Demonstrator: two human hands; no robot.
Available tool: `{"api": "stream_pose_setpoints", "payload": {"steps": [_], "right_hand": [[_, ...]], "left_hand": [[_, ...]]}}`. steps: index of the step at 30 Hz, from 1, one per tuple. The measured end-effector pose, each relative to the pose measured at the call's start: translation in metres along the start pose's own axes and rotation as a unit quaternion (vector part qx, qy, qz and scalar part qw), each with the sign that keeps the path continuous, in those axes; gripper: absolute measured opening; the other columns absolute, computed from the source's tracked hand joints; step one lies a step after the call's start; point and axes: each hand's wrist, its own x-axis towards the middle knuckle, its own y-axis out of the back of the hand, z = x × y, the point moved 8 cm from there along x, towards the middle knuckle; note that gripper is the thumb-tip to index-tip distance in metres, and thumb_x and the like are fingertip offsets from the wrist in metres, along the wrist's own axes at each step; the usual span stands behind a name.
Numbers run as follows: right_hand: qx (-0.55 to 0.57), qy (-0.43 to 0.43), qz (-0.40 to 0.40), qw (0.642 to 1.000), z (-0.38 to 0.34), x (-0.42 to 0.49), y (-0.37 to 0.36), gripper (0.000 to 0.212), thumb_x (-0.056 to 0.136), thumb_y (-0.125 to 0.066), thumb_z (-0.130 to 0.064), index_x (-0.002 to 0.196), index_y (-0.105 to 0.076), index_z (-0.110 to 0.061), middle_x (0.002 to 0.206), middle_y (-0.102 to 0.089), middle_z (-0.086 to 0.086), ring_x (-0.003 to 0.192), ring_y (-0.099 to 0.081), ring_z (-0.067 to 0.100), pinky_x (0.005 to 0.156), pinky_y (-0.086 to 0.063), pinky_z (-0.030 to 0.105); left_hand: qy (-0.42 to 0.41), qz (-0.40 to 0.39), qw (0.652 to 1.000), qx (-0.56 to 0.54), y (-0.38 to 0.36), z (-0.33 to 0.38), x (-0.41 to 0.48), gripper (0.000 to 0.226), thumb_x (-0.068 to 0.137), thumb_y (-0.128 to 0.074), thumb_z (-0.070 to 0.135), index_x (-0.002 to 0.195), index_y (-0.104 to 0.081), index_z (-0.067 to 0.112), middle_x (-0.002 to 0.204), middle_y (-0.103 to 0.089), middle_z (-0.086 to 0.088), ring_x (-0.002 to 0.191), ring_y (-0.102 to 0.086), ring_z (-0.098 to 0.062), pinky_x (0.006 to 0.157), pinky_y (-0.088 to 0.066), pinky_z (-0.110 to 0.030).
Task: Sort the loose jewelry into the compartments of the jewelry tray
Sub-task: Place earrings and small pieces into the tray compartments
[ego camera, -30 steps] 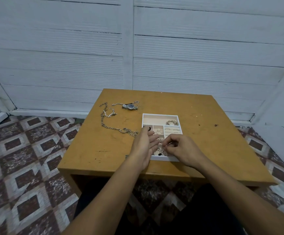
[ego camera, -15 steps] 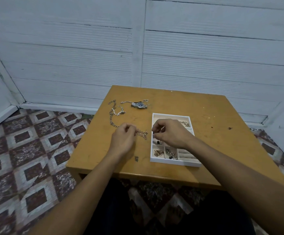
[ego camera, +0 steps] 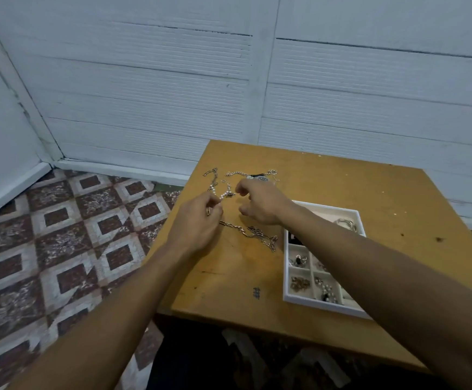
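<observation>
On the ochre wooden tabletop (ego camera: 370,192), walled by white planks (ego camera: 144,94) over patterned floor tiles (ego camera: 60,235), left hand (ego camera: 198,223) pinches silver link chain (ego camera: 257,235); right hand (ego camera: 263,204) loosely curled, empty.

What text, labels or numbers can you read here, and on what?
None readable.
Small dark mark on the table, left of the jewelry tray: too blurred to read.
Watch beyond the right hand: dial too small to read.
</observation>
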Motion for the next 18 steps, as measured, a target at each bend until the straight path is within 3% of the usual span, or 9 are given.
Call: {"api": "stream_pose_setpoints", "payload": {"steps": [4, 7, 14, 18], "right_hand": [[-0.039, 0.008, -0.019, 0.999, 0.000, 0.032, -0.015, 0.039, 0.087, -0.060, -0.015, 0.126, -0.057, -0.015, 0.131, -0.056, 0.008, 0.120, -0.052, 0.026, 0.099, -0.044, 0.038], [-0.054, 0.014, -0.029, 0.998, 0.000, 0.051, -0.027, 0.036, 0.087, -0.062, -0.022, 0.122, -0.060, -0.020, 0.126, -0.056, 0.008, 0.117, -0.053, 0.027, 0.098, -0.045, 0.039], [-0.048, 0.023, -0.017, 0.998, -0.003, 0.073, -0.032, 0.019, 0.084, -0.070, -0.032, 0.099, -0.068, -0.021, 0.106, -0.050, 0.002, 0.105, -0.052, 0.022, 0.091, -0.046, 0.037], [-0.095, 0.053, -0.030, 0.994, -0.011, 0.075, -0.032, 0.012, 0.090, -0.060, -0.029, 0.094, -0.064, -0.018, 0.099, -0.052, 0.001, 0.104, -0.052, 0.023, 0.087, -0.043, 0.037]], "left_hand": [[0.002, 0.000, 0.999, 0.051, -0.004, -0.023, 0.011, 0.026, 0.096, -0.049, 0.029, 0.113, -0.063, 0.015, 0.107, -0.064, 0.002, 0.096, -0.055, -0.013, 0.084, -0.046, -0.031], [-0.006, -0.007, 0.996, 0.084, -0.013, -0.040, 0.013, 0.031, 0.096, -0.047, 0.033, 0.118, -0.061, 0.017, 0.115, -0.062, 0.000, 0.107, -0.050, -0.013, 0.093, -0.039, -0.029], [-0.020, 0.018, 0.995, 0.097, -0.016, -0.047, 0.014, 0.031, 0.095, -0.048, 0.034, 0.118, -0.060, 0.017, 0.113, -0.060, 0.001, 0.107, -0.048, -0.012, 0.094, -0.038, -0.028], [-0.020, 0.022, 0.995, 0.095, -0.016, -0.046, 0.014, 0.030, 0.095, -0.047, 0.034, 0.117, -0.060, 0.018, 0.112, -0.060, 0.003, 0.105, -0.048, -0.011, 0.093, -0.038, -0.028]]}}
